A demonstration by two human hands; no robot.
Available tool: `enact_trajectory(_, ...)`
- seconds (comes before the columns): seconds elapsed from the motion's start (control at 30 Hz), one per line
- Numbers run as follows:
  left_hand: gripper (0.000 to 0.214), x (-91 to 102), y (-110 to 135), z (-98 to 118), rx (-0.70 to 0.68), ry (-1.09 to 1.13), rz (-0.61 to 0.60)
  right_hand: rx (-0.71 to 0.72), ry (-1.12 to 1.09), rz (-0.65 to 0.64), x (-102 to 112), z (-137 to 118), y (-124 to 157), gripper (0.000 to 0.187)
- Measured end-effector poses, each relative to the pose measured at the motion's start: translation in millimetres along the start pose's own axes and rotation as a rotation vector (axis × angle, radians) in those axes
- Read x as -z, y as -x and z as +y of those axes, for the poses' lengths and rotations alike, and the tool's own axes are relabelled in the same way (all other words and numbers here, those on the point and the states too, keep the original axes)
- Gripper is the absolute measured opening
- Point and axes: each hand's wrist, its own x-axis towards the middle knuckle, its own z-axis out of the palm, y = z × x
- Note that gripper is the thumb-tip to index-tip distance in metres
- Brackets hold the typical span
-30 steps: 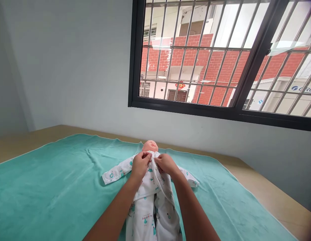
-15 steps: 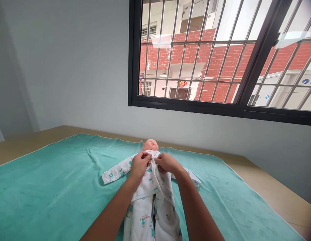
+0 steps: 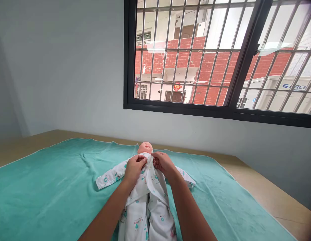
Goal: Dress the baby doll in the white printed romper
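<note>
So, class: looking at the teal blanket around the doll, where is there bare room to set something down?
Wide bare teal blanket lies left of the doll's white printed sleepsuit, and a strip right of it toward the tan table edge. It is crowded at the doll's collar, where the left hand and right hand pinch the fabric.

Both hands pinch the romper (image 3: 145, 201) at the doll's (image 3: 145, 147) chest: left grip (image 3: 134, 168) and right grip (image 3: 163, 163) close together, fingertips on the front opening. Beneath them spreads a green blanket (image 3: 45, 190); beyond, a barred window (image 3: 195, 57).
</note>
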Motion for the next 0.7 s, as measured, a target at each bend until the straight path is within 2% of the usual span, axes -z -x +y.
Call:
enact_trajectory(0.3,0.019,-0.3,0,-2,-0.078,-0.105,-0.016,-0.005,0.036,-0.035,2,16,-4,0.014)
enact_trajectory(0.5,0.019,0.7,0,-4,-0.132,-0.161,-0.005,-0.011,0.045,-0.067,6,15,-2,0.016)
enact_trajectory(0.7,0.022,0.8,0,-5,-0.123,-0.128,-0.016,-0.033,-0.004,-0.087,8,15,0,0.017)
